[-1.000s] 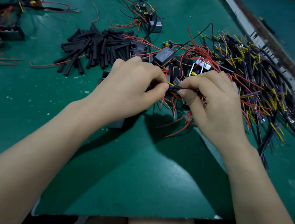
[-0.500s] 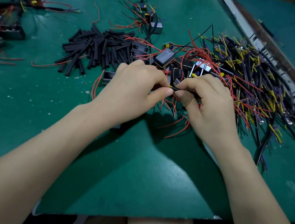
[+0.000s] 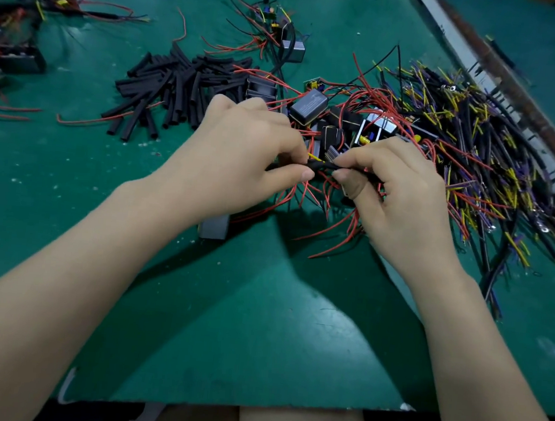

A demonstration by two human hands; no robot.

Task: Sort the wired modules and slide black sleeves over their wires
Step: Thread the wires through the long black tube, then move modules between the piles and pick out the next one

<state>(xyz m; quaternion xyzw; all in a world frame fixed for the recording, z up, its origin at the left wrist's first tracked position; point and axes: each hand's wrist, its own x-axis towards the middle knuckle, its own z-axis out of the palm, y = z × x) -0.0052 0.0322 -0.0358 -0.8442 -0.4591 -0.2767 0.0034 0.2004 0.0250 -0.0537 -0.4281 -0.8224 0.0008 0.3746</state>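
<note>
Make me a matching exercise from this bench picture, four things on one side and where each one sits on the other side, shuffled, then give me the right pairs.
Things:
1. pile of loose black sleeves
2. tangle of yellow and purple wires
3. black sleeve being fitted
4. grey module

Places:
A. far right of the green mat
B. pinched between left hand and right hand
C. left of the hands, further back
D. partly under the left wrist

Pairs: 1-C, 2-A, 3-B, 4-D

Green bench, sleeves (black), modules
</note>
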